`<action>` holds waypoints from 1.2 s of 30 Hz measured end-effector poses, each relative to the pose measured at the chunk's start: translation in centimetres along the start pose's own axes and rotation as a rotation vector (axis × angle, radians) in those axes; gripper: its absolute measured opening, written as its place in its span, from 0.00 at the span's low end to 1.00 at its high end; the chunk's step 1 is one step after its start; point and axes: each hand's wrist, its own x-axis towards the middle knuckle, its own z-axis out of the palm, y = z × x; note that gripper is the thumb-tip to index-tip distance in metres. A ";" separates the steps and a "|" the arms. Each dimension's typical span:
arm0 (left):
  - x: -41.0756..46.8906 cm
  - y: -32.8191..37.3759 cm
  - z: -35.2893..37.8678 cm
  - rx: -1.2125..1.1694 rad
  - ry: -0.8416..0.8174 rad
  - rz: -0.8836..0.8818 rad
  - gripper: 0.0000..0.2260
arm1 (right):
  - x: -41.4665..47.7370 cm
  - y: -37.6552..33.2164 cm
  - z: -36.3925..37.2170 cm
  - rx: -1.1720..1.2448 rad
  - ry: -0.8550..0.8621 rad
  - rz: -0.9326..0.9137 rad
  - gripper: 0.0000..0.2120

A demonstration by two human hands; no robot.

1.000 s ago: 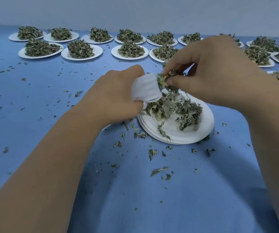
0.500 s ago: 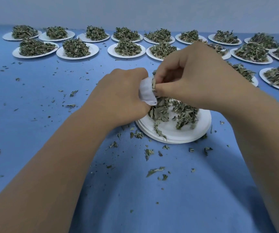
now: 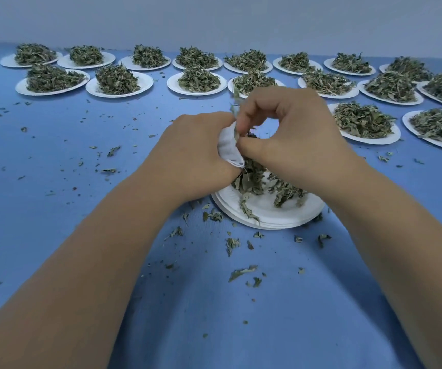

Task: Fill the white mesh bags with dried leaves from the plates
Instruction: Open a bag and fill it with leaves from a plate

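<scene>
One white mesh bag [image 3: 229,149] sits in the curled grip of my left hand [image 3: 198,155] above the near plate [image 3: 267,213]. My right hand [image 3: 291,137] pinches dried leaves [image 3: 251,169] at its mouth. Nearly twenty heaped plates [image 3: 195,81] look untouched.

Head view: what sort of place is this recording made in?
Probably a hand-packing workbench for dried herbs or tea: rows of white plates heaped with dried leaves on a blue-covered table, a white mesh bag held at the nearest plate, and leaf crumbs scattered around.
</scene>
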 end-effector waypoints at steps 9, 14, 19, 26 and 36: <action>0.3 0.7 -0.6 0.179 -0.044 -0.024 0.13 | 0.6 0.4 -1.3 0.044 -0.099 0.249 0.12; 0.1 0.1 -0.9 0.069 0.042 -0.073 0.15 | 0.2 0.3 -2.9 0.309 -0.279 0.226 0.12; -0.1 0.7 -0.9 0.117 0.025 -0.012 0.12 | 0.5 -0.2 -1.9 0.279 -0.157 0.162 0.09; -0.3 0.7 -1.2 0.049 0.024 -0.048 0.14 | 0.0 -0.4 -0.3 -0.042 -0.029 -0.028 0.02; -0.3 0.5 -1.2 -0.031 0.074 -0.078 0.05 | 0.1 0.6 -2.1 -0.051 -0.268 0.015 0.07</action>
